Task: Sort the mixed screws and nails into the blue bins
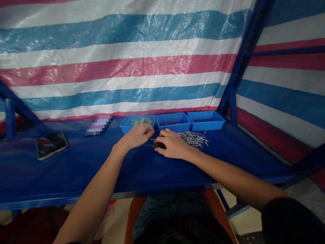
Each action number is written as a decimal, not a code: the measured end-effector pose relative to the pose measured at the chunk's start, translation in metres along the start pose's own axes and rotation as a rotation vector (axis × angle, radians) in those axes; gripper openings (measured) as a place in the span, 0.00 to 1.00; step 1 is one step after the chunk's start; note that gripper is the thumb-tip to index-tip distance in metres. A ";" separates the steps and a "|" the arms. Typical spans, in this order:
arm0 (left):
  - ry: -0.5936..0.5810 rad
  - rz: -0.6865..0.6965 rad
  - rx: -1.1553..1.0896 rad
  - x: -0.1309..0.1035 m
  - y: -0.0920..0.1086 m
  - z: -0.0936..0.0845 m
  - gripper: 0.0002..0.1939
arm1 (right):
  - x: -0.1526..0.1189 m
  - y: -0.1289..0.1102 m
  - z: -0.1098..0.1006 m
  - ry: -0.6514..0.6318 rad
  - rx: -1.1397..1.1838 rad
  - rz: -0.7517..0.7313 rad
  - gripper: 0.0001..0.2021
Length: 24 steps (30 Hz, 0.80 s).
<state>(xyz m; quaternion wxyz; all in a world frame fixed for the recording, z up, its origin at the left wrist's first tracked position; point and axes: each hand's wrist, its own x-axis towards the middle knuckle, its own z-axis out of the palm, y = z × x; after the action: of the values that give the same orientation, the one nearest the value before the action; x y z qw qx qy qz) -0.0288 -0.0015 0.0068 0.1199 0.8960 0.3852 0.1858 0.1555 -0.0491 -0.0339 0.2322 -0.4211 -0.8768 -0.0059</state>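
My right hand (171, 144) is closed around a small black object (160, 145) with thin metal ends that point left. Just left of it, my left hand (138, 135) is in front of the left blue bin, its fingers pressed together; whatever they hold is too small to make out. Thin metal pins (195, 139) lie in a loose pile beside my right hand. The left blue bin (124, 127) has greenish clear bits in it. A few small metal parts lie in the middle blue bin (177, 128). The right blue bin (207, 125) shows nothing inside.
A dark phone (52, 144) lies at the left of the blue table (93, 177). A blurred-out pale item (98, 125) is near the back edge. Striped sheeting (123, 68) hangs behind, between blue metal posts (233, 106).
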 end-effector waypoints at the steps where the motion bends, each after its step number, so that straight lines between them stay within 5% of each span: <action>1: -0.001 0.001 0.000 0.000 0.000 0.000 0.10 | 0.001 -0.001 0.002 -0.016 -0.001 0.001 0.10; 5: -0.018 0.008 -0.005 0.001 0.000 0.002 0.11 | 0.004 0.001 0.005 -0.021 0.009 0.016 0.05; 13: -0.041 0.052 -0.039 0.001 0.011 0.007 0.15 | 0.005 0.013 -0.011 0.190 0.136 0.096 0.05; 24: 0.072 0.045 0.044 0.004 0.022 0.016 0.17 | 0.003 0.019 -0.013 0.125 0.052 0.105 0.08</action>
<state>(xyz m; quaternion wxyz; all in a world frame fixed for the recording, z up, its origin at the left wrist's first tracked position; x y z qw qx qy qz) -0.0053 -0.0145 0.0011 0.0820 0.8995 0.3730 0.2123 0.1725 -0.0371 -0.0247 0.2971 -0.4591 -0.8372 0.0029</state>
